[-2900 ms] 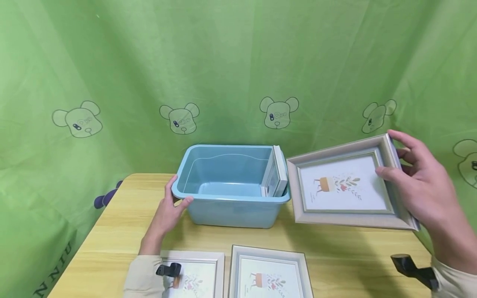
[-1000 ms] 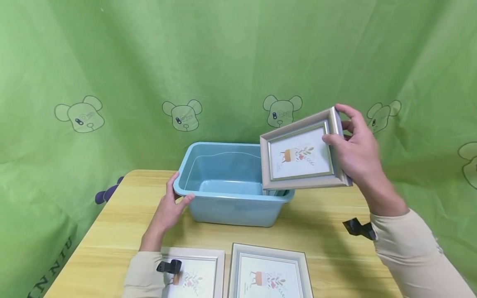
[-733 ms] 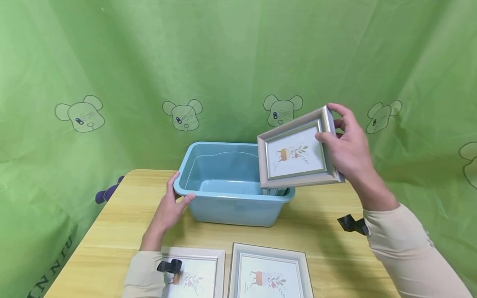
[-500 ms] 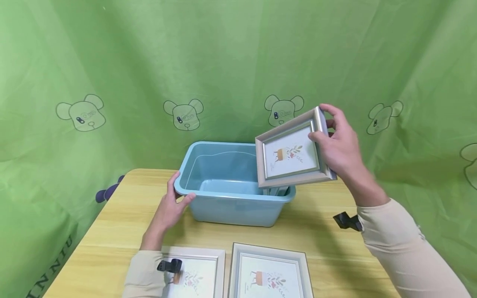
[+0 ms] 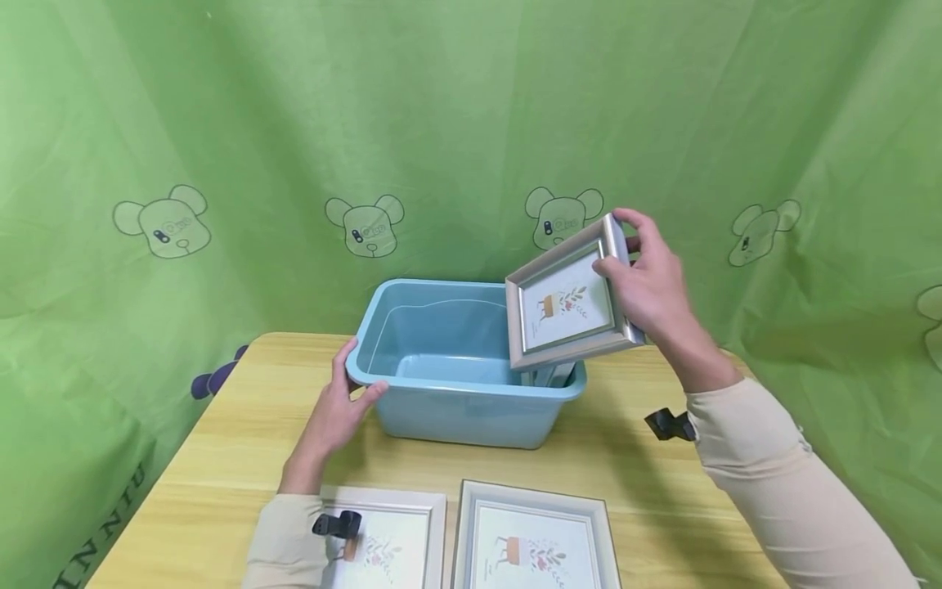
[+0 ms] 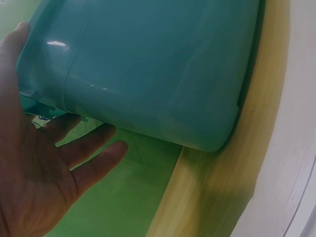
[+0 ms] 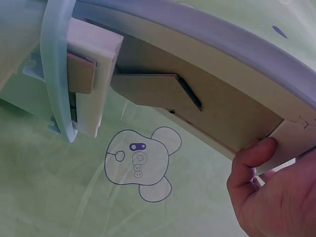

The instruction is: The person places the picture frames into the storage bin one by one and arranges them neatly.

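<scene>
My right hand (image 5: 651,282) holds a picture frame (image 5: 567,303) by its right edge, thumb on the front and fingers behind. Tilted, the frame overlaps the right end of the blue plastic tub (image 5: 456,417). Its brown backing with a stand flap (image 7: 148,89) shows in the right wrist view. Another frame (image 7: 94,74) stands inside the tub against the right wall, mostly hidden in the head view. My left hand (image 5: 334,417) grips the tub's left front corner, thumb at the front rim; several other fingers (image 6: 98,165) extend loosely beside the wall in the left wrist view.
Two more picture frames, a left one (image 5: 386,540) partly behind my left sleeve and a right one (image 5: 537,536), lie face up at the near edge of the wooden table (image 5: 213,458). A green curtain (image 5: 441,123) hangs close behind the tub.
My right hand has carried the picture frame leftward from beside the tub to over its right end, lifting it and then tilting it more steeply. My left hand stays at the corner.
</scene>
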A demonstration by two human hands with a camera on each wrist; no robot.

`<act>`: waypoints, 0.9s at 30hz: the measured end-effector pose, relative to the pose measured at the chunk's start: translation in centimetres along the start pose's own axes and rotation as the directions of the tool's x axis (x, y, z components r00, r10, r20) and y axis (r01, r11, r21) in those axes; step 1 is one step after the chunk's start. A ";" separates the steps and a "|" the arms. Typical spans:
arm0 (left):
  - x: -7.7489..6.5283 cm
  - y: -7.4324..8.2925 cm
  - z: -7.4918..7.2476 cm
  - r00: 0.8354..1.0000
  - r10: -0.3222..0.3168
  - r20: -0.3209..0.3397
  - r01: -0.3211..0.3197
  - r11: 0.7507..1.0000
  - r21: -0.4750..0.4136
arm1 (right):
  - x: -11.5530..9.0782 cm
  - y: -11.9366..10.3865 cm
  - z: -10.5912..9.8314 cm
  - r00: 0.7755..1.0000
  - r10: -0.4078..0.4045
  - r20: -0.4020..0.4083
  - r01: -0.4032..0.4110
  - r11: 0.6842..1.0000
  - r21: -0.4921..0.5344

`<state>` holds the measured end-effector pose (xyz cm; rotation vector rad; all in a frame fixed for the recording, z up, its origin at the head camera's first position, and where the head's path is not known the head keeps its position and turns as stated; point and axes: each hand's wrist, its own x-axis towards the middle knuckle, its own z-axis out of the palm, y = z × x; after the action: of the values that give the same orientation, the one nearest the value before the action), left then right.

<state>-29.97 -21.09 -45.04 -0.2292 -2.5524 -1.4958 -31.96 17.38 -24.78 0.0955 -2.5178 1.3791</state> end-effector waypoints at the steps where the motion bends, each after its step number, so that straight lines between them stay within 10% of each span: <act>1: 0.0 0.0 0.0 1.000 0.000 0.000 0.000 1.000 0.000 | 0.1 0.0 0.1 1.000 0.002 0.003 -0.002 1.000 -0.008; 27: 0.2 0.1 0.0 1.000 -0.001 0.001 0.001 1.000 -0.008 | 2.9 1.3 3.3 0.992 0.083 0.091 -0.075 0.993 -0.094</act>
<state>-30.17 -21.03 -44.95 -0.2296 -2.5487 -1.5068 -35.66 15.54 -26.80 0.0445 -2.6853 1.3161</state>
